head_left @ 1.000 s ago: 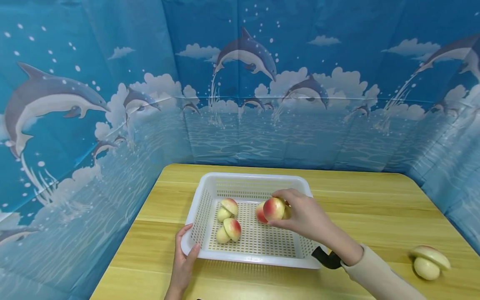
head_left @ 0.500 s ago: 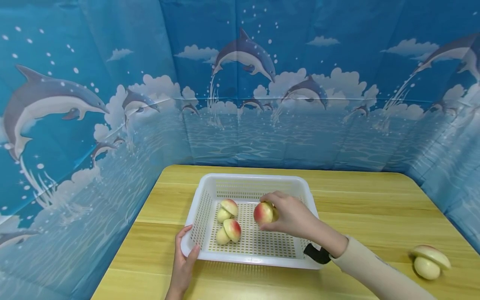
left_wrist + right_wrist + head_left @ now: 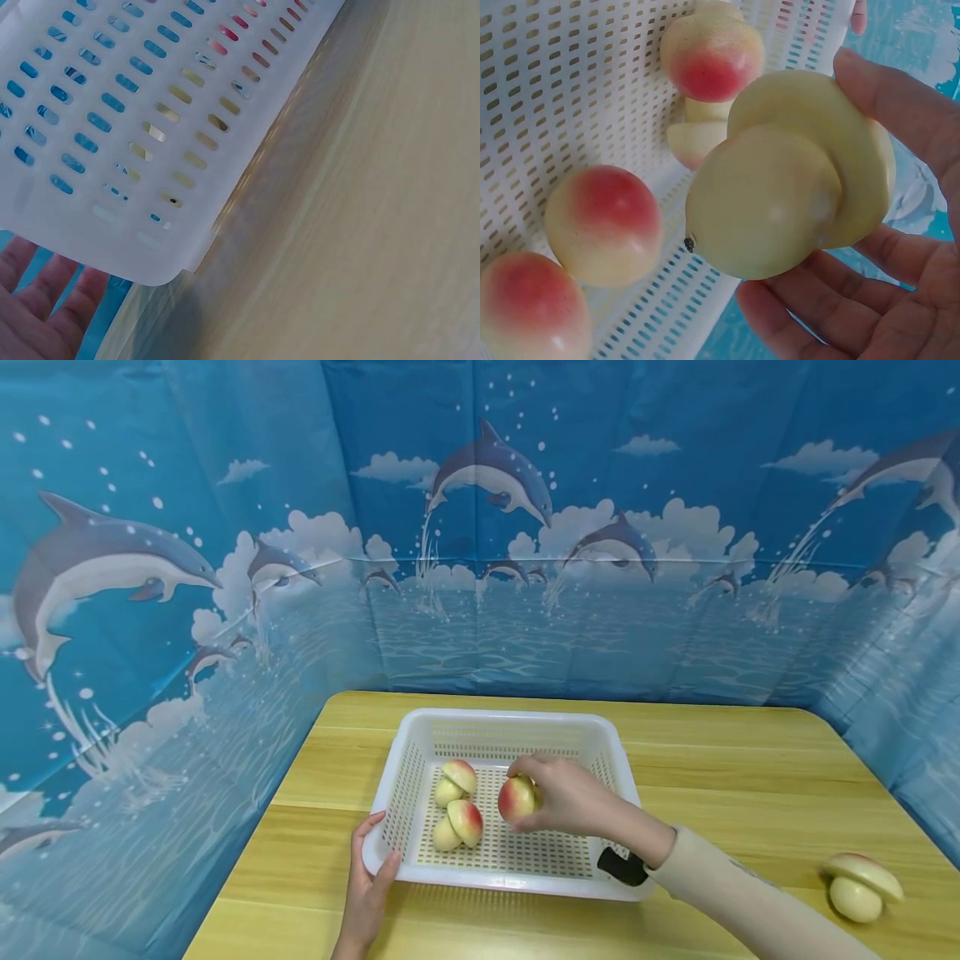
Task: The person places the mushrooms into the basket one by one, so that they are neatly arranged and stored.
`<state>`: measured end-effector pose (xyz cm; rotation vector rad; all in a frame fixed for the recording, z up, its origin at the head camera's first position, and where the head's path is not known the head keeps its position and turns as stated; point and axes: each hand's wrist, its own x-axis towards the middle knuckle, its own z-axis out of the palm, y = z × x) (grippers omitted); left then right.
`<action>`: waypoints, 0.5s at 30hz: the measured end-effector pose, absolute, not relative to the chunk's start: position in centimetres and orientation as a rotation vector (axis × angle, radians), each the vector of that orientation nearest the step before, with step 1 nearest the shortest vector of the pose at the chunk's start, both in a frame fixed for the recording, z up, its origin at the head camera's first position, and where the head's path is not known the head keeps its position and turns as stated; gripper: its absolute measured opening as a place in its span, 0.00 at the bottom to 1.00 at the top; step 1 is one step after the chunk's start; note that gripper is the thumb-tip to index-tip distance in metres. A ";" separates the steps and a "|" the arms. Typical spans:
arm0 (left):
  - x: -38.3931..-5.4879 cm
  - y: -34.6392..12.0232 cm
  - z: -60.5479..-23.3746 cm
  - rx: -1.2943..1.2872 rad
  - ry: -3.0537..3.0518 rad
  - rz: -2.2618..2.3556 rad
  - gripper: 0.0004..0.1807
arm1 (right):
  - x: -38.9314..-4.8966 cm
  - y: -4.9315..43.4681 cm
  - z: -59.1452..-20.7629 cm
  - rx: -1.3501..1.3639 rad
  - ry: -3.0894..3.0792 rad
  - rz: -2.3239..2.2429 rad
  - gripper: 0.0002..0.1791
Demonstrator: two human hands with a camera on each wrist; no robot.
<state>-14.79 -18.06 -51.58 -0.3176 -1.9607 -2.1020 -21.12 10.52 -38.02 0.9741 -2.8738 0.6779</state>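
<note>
A white perforated plastic basket stands on the table. My left hand grips its near left corner, thumb over the rim and fingers along the outer wall. Inside, my right hand holds a mushroom-shaped toy between thumb and fingers, its red-blushed cap facing left in the head view. The right wrist view shows its pale yellow stem with a small dark spot at the end. Two similar mushrooms, a farther one and a nearer one, lie at the basket's left side.
Two more round red-and-yellow pieces sit in the basket in the right wrist view, hidden behind my right hand in the head view. Another mushroom lies on the wooden table at the right. A blue dolphin-print curtain surrounds the table.
My right hand has moved left and a little nearer inside the basket with the mushroom in its grip. The left hand stays on the basket's corner.
</note>
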 end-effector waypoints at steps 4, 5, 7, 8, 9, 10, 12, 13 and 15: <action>-14.7 -18.1 -51.6 -0.318 -1.958 -2.106 0.28 | -21.3 10.4 -38.4 1.001 -2.895 0.720 0.32; -14.7 -18.1 -51.6 -0.317 -1.959 -2.107 0.28 | -21.4 10.4 -38.5 1.009 -2.895 0.723 0.32; -14.7 -18.1 -51.5 -0.316 -1.960 -2.107 0.28 | -21.5 10.4 -38.7 1.027 -2.897 0.707 0.31; -14.7 -18.1 -51.5 -0.317 -1.960 -2.106 0.28 | -21.6 10.4 -38.9 1.036 -2.897 0.693 0.31; -14.7 -18.1 -51.5 -0.319 -1.960 -2.105 0.28 | -21.6 10.3 -39.0 1.041 -2.897 0.678 0.31; -14.7 -18.1 -51.5 -0.321 -1.959 -2.104 0.28 | -21.7 10.3 -39.1 1.047 -2.897 0.664 0.31; -14.6 -18.1 -51.5 -0.328 -1.957 -2.103 0.28 | -21.8 10.1 -39.2 1.060 -2.890 0.633 0.31; -14.6 -18.1 -51.5 -0.332 -1.956 -2.103 0.28 | -21.8 10.1 -39.2 1.069 -2.886 0.625 0.31; -14.6 -18.1 -51.4 -0.339 -1.954 -2.104 0.28 | -21.8 10.0 -39.3 1.083 -2.881 0.615 0.31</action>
